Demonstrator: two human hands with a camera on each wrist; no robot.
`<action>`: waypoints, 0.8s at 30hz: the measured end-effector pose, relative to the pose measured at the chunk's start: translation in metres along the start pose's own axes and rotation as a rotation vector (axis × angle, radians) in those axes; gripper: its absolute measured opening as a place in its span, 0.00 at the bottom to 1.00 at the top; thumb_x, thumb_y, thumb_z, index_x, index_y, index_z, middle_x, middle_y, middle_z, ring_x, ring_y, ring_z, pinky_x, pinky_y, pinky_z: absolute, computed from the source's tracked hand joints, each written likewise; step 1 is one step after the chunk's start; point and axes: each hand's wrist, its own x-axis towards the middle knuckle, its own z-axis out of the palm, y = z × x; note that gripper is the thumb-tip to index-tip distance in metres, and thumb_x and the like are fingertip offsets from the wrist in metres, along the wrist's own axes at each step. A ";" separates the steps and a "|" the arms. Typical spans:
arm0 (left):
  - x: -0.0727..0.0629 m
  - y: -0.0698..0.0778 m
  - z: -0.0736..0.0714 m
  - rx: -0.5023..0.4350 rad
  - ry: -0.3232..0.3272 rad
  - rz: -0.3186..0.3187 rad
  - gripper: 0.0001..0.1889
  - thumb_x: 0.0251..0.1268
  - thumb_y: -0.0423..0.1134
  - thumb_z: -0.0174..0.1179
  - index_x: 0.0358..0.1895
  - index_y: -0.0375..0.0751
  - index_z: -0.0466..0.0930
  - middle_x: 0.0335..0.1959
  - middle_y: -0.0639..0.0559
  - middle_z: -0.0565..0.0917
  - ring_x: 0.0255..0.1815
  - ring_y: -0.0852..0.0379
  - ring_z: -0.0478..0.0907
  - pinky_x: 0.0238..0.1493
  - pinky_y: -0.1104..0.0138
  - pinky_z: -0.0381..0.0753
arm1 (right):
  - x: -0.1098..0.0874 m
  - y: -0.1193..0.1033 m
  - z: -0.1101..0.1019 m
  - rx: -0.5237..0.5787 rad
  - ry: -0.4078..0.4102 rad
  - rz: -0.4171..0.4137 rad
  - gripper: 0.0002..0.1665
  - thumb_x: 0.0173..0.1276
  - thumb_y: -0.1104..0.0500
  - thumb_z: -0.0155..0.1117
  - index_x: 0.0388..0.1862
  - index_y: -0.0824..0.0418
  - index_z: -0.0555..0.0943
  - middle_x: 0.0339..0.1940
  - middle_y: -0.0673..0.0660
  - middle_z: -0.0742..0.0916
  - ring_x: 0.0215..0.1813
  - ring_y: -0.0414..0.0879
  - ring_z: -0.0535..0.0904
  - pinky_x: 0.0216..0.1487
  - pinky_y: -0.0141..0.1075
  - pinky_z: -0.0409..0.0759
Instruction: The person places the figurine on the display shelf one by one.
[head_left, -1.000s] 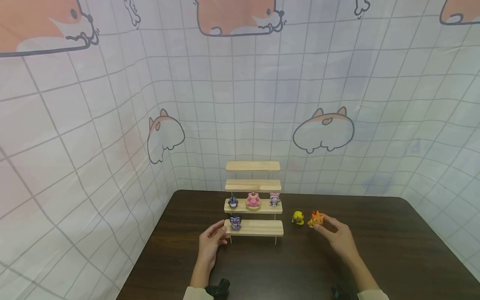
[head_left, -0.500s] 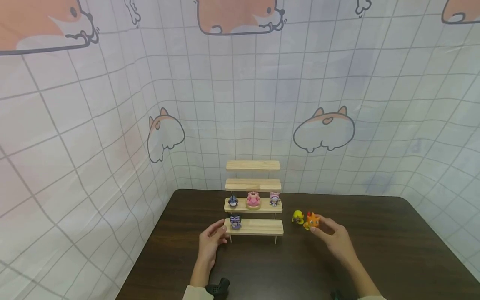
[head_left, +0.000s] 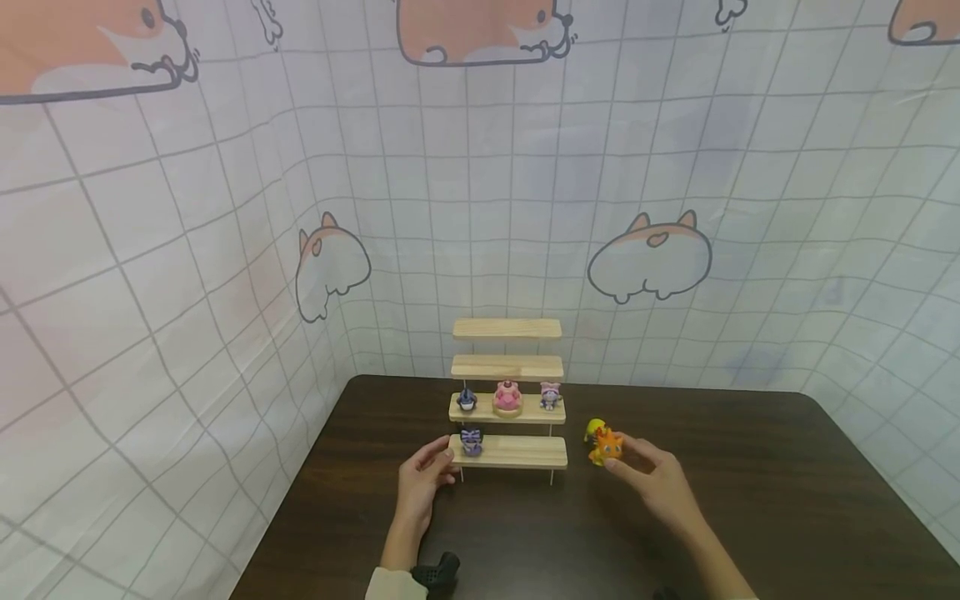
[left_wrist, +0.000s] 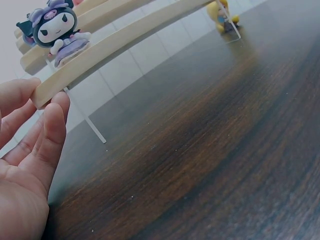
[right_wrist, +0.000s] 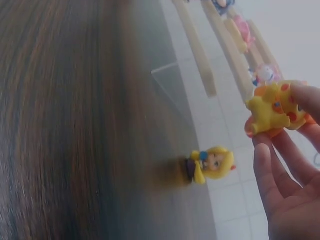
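Observation:
My left hand (head_left: pixel 422 483) holds the left end of the lowest board (head_left: pixel 521 451) of a tiered wooden display stand, its thumb and fingers pinching the end in the left wrist view. Close by on that board sits a figurine with a black hood and purple dress (left_wrist: pixel 59 31). With thumb and fingers, my right hand (head_left: pixel 660 487) pinches an orange cat-like figurine (head_left: pixel 609 448), whose yellow back (right_wrist: pixel 270 112) faces the right wrist camera. Behind it in the head view, partly covered, stands a yellow-haired figurine (right_wrist: pixel 216 162) on the dark table, right of the stand.
On the second board are a dark blue figurine (head_left: pixel 467 401), a pink one (head_left: pixel 507 400) and a pink-and-lilac one (head_left: pixel 551 397). Two bare boards (head_left: pixel 507 367) rise behind. Thin legs (left_wrist: pixel 92 122) carry the stand. A tile-patterned curtain (head_left: pixel 525 233) borders the table (head_left: pixel 540 533).
My right hand has moved left and slightly nearer with the orange figurine, which now overlaps the yellow-haired one in the head view. The left hand stays on the board.

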 end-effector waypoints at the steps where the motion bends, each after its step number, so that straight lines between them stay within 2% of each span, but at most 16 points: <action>1: 0.000 0.000 0.000 -0.001 0.001 -0.001 0.22 0.71 0.37 0.66 0.64 0.33 0.79 0.37 0.53 0.88 0.34 0.60 0.86 0.34 0.70 0.85 | 0.000 -0.001 0.002 -0.003 -0.004 -0.005 0.33 0.68 0.49 0.73 0.68 0.62 0.79 0.60 0.59 0.87 0.54 0.33 0.83 0.54 0.25 0.80; 7: 0.000 0.001 0.001 0.002 0.008 -0.005 0.21 0.71 0.37 0.66 0.64 0.33 0.80 0.38 0.53 0.89 0.34 0.60 0.86 0.34 0.70 0.85 | 0.001 -0.009 0.014 -0.030 -0.027 -0.018 0.32 0.68 0.49 0.73 0.67 0.61 0.80 0.59 0.56 0.87 0.62 0.51 0.82 0.55 0.32 0.82; 10: 0.000 0.000 0.001 0.006 0.009 -0.003 0.22 0.71 0.38 0.66 0.64 0.33 0.80 0.39 0.53 0.89 0.34 0.60 0.86 0.34 0.70 0.85 | 0.001 -0.013 0.021 -0.030 -0.043 -0.016 0.32 0.67 0.49 0.73 0.67 0.61 0.80 0.59 0.57 0.87 0.62 0.56 0.82 0.54 0.35 0.84; 14: 0.000 0.000 0.000 -0.001 0.006 -0.011 0.22 0.71 0.38 0.66 0.64 0.33 0.79 0.39 0.53 0.89 0.35 0.60 0.87 0.34 0.70 0.85 | 0.003 -0.015 0.030 -0.013 -0.056 -0.008 0.31 0.66 0.48 0.75 0.65 0.60 0.82 0.61 0.59 0.86 0.60 0.56 0.84 0.52 0.33 0.84; 18: 0.001 -0.001 0.000 -0.010 0.005 -0.016 0.22 0.71 0.37 0.66 0.64 0.33 0.79 0.38 0.54 0.89 0.34 0.60 0.87 0.34 0.70 0.85 | 0.006 -0.018 0.039 -0.011 -0.062 -0.013 0.30 0.65 0.48 0.76 0.63 0.57 0.83 0.62 0.57 0.86 0.61 0.53 0.84 0.53 0.31 0.82; 24: 0.001 0.001 0.000 -0.005 0.000 -0.014 0.22 0.71 0.38 0.66 0.65 0.34 0.79 0.37 0.54 0.89 0.34 0.60 0.87 0.34 0.70 0.85 | 0.012 -0.026 0.051 -0.002 -0.090 -0.042 0.29 0.64 0.48 0.76 0.63 0.53 0.84 0.55 0.52 0.89 0.59 0.49 0.84 0.56 0.32 0.82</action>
